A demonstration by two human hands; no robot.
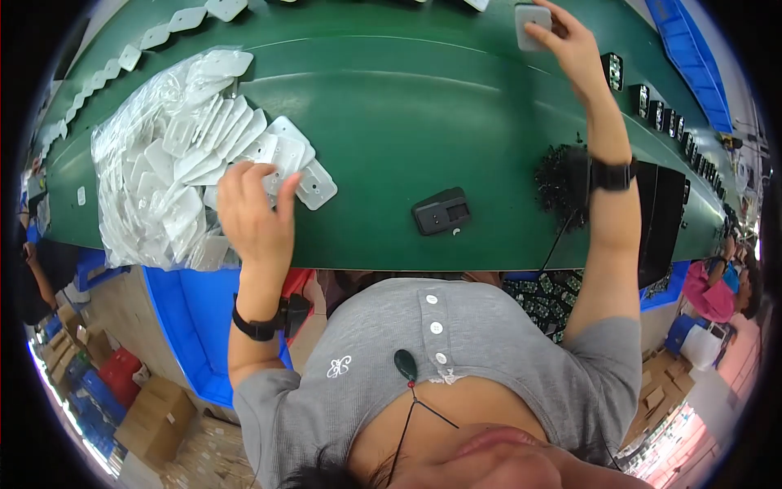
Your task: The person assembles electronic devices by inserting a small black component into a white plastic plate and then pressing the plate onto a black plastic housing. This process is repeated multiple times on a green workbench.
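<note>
My left hand [254, 212] is over the near right edge of a heap of white plastic covers [216, 134]. Its thumb stands apart from the fingers, and the fingertips reach the covers; nothing is visibly gripped. Far to the right, my right hand [568, 45] pinches a pale rounded-corner cover [533, 26] between thumb and fingers, close to the table's far side. A black plastic housing [441, 212] lies near the front edge, between my arms, with a tiny white piece [456, 232] beside it.
A clear plastic bag [122, 163] surrounds part of the heap. Black small parts [558, 183] are piled under my right forearm. Rows of white covers [155, 37] and black housings with circuit boards [643, 102] line the green table [383, 106]. Blue bins [191, 326] stand below.
</note>
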